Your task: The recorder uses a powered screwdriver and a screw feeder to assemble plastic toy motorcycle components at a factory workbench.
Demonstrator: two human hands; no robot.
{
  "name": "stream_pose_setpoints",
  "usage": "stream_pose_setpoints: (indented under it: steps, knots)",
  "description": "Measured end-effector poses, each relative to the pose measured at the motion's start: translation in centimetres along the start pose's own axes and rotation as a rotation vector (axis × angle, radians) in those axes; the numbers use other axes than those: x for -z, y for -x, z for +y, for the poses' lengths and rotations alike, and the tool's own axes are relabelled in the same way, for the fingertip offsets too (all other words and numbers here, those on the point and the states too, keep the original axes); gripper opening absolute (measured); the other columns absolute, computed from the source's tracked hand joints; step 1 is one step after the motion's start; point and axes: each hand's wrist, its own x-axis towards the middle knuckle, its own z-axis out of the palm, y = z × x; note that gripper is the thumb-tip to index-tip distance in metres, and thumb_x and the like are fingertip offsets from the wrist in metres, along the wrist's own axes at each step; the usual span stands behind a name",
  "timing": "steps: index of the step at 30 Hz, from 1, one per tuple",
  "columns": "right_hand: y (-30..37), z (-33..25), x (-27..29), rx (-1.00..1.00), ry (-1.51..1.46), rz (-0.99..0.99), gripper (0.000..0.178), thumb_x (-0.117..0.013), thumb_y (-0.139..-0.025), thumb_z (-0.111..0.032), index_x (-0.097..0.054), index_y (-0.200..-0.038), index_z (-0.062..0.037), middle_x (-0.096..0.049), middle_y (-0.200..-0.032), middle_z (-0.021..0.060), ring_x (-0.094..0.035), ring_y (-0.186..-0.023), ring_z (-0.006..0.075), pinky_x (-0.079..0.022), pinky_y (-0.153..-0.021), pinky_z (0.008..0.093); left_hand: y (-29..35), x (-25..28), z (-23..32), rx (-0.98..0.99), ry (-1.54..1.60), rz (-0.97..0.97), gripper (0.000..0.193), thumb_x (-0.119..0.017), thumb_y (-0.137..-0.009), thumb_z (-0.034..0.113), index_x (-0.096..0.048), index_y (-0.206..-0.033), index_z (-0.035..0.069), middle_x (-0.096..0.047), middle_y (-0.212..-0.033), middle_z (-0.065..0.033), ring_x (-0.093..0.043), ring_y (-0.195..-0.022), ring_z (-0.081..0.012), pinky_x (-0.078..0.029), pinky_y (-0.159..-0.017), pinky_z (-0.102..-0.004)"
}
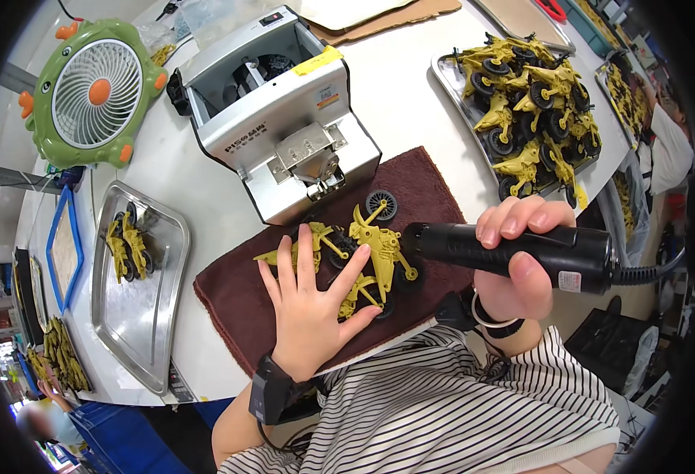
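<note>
Apparently steadying: my left hand [306, 316] splayed over yellow toy motorcycles [375, 243], brown towel [428, 189] likely curbing slip; right hand [507, 291], apart, clamped round black corded power tool [565, 251].

matt plastic on the toy motorbikes [381, 245]; smooth, slightly glossy plastic on the handheld tool [567, 251]; napped, matt cloth mat [430, 186]; shiny bare metal tray [138, 332] at left; smooth counter [411, 95]; glossy plastic fan [99, 91]
</note>
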Motion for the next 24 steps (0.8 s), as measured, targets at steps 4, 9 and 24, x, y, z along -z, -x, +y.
stream_pose_setpoints:
  steps: [4,9,24]
  knots:
    - [-0.6,0.2,0.4,0.002,0.003,-0.032,0.033,-0.062,-0.074,-0.003,-0.044,-0.101,-0.0042,-0.052,-0.089,0.0122,-0.053,-0.077,0.0199,-0.047,-0.073,0.0334,-0.3,0.9,0.3,0.026,-0.025,-0.040,0.065,-0.063,-0.069,0.055,-0.044,-0.129,0.038,-0.022,-0.141,-0.0247,-0.023,-0.126,-0.0457,-0.015,-0.096,-0.0656]
    - [-1.1,0.3,-0.1,-0.006,0.017,-0.077,0.034,-0.063,-0.073,-0.002,-0.044,-0.101,-0.0043,-0.052,-0.088,0.0123,-0.054,-0.076,0.0204,-0.047,-0.073,0.0345,-1.7,2.7,0.3,-0.242,-0.055,-0.111,0.062,-0.058,-0.070,0.061,-0.048,-0.126,0.037,-0.022,-0.143,-0.0184,-0.020,-0.128,-0.0449,-0.013,-0.096,-0.0667]
    - [-9.6,-5.0,-2.5,-0.067,-0.097,-0.188,0.028,-0.054,-0.073,-0.013,-0.039,-0.095,-0.0061,-0.041,-0.088,0.0061,-0.041,-0.084,0.0158,-0.034,-0.077,0.0312,-2.4,1.7,-0.8,-0.392,0.055,-0.123,0.068,-0.059,-0.062,0.068,-0.049,-0.123,0.041,-0.024,-0.140,-0.0233,-0.029,-0.123,-0.0428,-0.023,-0.092,-0.0652]
